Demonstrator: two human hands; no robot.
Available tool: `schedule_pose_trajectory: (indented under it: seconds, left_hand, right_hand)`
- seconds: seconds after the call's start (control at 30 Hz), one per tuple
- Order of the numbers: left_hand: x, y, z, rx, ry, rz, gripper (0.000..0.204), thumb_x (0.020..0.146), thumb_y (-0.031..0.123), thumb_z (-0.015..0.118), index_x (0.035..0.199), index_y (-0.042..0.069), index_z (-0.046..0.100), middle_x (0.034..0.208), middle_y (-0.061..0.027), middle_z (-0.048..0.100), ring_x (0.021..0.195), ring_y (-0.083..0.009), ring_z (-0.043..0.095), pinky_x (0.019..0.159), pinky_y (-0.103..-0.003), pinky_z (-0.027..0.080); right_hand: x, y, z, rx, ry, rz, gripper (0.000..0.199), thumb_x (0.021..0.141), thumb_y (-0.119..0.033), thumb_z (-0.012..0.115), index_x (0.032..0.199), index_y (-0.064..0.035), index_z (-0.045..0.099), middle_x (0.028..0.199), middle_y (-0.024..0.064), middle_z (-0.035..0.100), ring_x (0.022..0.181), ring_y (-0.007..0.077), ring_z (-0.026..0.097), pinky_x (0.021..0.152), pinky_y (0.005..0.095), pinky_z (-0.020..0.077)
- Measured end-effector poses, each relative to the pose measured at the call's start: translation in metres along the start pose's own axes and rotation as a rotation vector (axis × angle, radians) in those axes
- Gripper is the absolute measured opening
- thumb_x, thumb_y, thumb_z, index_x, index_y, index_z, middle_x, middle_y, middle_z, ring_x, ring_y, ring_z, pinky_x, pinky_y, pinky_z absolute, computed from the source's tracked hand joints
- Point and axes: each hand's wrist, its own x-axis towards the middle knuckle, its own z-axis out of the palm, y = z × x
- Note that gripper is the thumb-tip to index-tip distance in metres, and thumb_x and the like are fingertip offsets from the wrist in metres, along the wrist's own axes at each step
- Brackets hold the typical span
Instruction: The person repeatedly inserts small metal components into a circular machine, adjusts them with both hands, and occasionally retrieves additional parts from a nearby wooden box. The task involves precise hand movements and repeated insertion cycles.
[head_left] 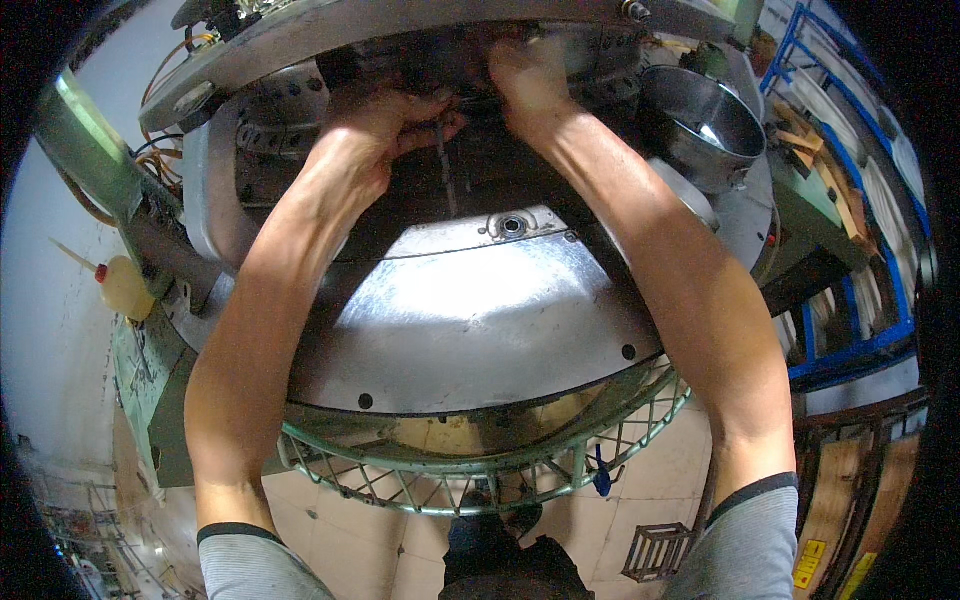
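Note:
Both my arms reach forward over a round steel machine table (pixel 470 320) into the dark gap under an upper metal plate (pixel 330 40). My left hand (pixel 385 135) is closed around a thin metal tool (pixel 443 165) whose shaft points down toward the table. My right hand (pixel 530 80) is higher and further in, fingers pressed against the machine parts under the plate; whether it holds anything is hidden. A small threaded fitting (pixel 511 225) sits in the table just below my hands.
A shiny steel bowl (pixel 705 125) stands at the right of the machine. A green wire guard ring (pixel 480 470) runs around the table's front edge. A yellowish oil bottle (pixel 125 285) sits at the left. Blue racks (pixel 850 330) with wooden pieces stand at the right.

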Motion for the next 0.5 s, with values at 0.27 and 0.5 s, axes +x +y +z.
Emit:
schedule_pose_trajectory:
  seconds: [0.27, 0.5]
  left_hand:
    - [-0.003, 0.002, 0.000, -0.032, -0.021, 0.016, 0.017, 0.088, 0.003, 0.066, 0.105, 0.002, 0.066, 0.096, -0.0099, 0.070, 0.080, -0.0221, 0.069, 0.071, -0.031, 0.062]
    - [-0.005, 0.003, 0.001, 0.000, 0.030, -0.018, 0.017, 0.090, 0.004, 0.064, 0.106, 0.001, 0.065, 0.096, -0.0111, 0.069, 0.083, -0.0222, 0.069, 0.071, -0.032, 0.063]
  right_hand:
    - [0.005, 0.019, -0.021, -0.430, -0.206, -0.302, 0.023, 0.085, -0.002, 0.052, 0.101, -0.0047, 0.068, 0.096, 0.0114, 0.071, 0.092, 0.0231, 0.067, 0.080, 0.0340, 0.0526]
    - [0.002, 0.020, -0.043, -0.907, -0.165, -0.507, 0.023, 0.080, -0.007, 0.059, 0.100, -0.0021, 0.069, 0.094, 0.0164, 0.071, 0.091, 0.0259, 0.069, 0.080, 0.0379, 0.0525]
